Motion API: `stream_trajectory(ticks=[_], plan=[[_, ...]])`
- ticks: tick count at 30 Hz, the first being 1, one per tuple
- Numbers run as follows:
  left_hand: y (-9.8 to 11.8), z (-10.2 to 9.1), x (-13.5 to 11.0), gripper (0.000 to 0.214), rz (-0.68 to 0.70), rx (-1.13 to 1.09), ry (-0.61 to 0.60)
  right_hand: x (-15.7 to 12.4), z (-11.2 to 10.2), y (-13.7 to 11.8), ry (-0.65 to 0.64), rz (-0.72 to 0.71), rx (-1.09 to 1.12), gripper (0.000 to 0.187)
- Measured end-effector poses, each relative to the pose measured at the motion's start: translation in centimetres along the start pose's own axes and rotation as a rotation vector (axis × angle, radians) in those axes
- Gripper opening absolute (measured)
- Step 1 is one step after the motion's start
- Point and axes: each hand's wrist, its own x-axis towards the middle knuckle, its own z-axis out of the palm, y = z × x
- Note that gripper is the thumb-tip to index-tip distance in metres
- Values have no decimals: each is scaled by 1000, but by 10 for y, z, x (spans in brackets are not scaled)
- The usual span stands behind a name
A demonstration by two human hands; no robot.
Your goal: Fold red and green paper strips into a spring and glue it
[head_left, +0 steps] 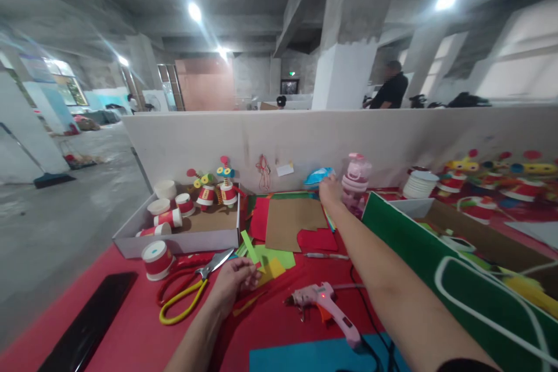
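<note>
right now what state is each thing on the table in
left hand: resting on the table, fingers on paper scraps
right hand: stretched out, at the blue thing by the wall
scissors: lying flat, blades shut
glue gun: lying on its side, red light on
paper cup: upright
pink bottle: upright, lid on

Both forearms are bare, with no watch, ring or glove on the left hand (pixel 233 286) or right hand (pixel 330 192). A dark sleeve edge shows at the right upper arm.
</note>
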Motion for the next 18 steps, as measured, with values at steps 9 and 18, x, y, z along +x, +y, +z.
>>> stream_trajectory(ticks=[9,18], plan=[[0,0,0,32,21,-5,-32,14,33,6,-77,238,23,30],[1,3,-2,34,10,9,-8,-4,37,-9,-176,-48,-167,40]])
